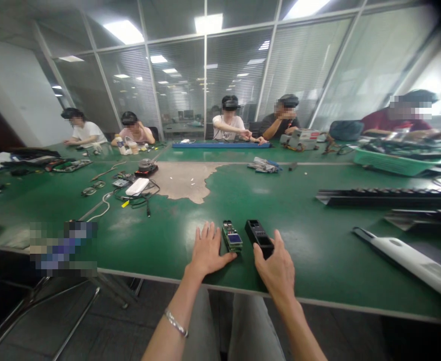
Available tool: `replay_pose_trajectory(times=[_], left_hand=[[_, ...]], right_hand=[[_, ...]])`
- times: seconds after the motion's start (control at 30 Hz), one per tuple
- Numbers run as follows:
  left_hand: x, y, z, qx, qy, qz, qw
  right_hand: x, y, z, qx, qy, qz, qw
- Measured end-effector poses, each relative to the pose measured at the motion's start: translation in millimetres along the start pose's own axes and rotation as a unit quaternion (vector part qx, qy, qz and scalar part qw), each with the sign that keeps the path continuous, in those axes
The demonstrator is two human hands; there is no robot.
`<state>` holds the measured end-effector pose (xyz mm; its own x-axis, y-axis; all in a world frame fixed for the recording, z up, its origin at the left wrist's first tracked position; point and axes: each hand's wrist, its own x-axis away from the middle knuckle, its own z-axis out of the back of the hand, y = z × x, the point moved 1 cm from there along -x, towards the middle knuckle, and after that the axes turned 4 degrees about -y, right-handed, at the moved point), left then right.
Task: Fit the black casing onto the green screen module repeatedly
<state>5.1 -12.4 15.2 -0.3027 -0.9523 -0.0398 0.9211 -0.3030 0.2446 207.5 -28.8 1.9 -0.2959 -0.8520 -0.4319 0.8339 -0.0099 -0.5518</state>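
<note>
A small green circuit board [232, 237] with a bluish display lies on the table near its front edge. My left hand [206, 251] rests flat to the left of it, fingers spread. Its thumb reaches to the board's near end; whether it touches I cannot tell for sure. Just right of the board lies a long black plastic case [258, 233] with rectangular cutouts in its top. My right hand [278, 261] holds the near end of this case, thumb on the left side and fingers on the right.
Beyond my hands, a white box [137, 187] lies among cables on the green table [280, 215]. Grey gloves [264, 165] lie farther back. To the right are black metal rails [386, 196], a white long-bodied tool [412, 263] and a green basket [397, 163]. Several people sit opposite.
</note>
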Motion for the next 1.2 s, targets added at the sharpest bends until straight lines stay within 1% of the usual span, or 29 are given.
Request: replay_pose_trajectory(times=[0.1, 0.2, 0.3, 0.4, 0.47, 0.6, 0.7, 0.83, 1.0, 1.2], left_hand=[[0, -1, 0.7, 0.003, 0.001, -0.002, 1.0], [-1, -1, -0.6, 0.013, 0.004, -0.006, 1.0], [-2, -3, -3.5, 0.022, 0.0, -0.004, 1.0], [-4, -4, -6.2, 0.022, 0.001, 0.0, 1.0], [-4, -4, -7.5, 0.019, -0.001, 0.001, 1.0], [-5, -5, -8.4, 0.015, -0.002, 0.005, 1.0], [-5, -5, -8.2, 0.019, -0.003, 0.004, 1.0], [-5, -5, -8.8, 0.023, -0.001, 0.001, 1.0], [-5, -6, -10.6, 0.039, 0.01, 0.0, 0.999], [-5, -6, -11.2, 0.05, 0.022, 0.001, 0.999]], right_hand=[[0, -2, 1, -0.012, 0.017, -0.003, 1.0], [-1, -10, 6, -0.055, 0.036, -0.021, 0.998], [-2, -25, 13, -0.113, 0.036, -0.032, 0.992], [-2, -45, 17, -0.139, 0.029, -0.023, 0.99], [-1, -57, 15, -0.135, 0.019, -0.004, 0.991], [4, -74, 6, -0.084, 0.001, 0.036, 0.996], [7, -78, -1, -0.059, 0.003, 0.058, 0.997], [8, -77, -7, -0.039, -0.004, 0.078, 0.996], [10, -75, -12, -0.019, -0.016, 0.078, 0.997], [17, -72, -14, -0.013, -0.01, 0.084, 0.996]])
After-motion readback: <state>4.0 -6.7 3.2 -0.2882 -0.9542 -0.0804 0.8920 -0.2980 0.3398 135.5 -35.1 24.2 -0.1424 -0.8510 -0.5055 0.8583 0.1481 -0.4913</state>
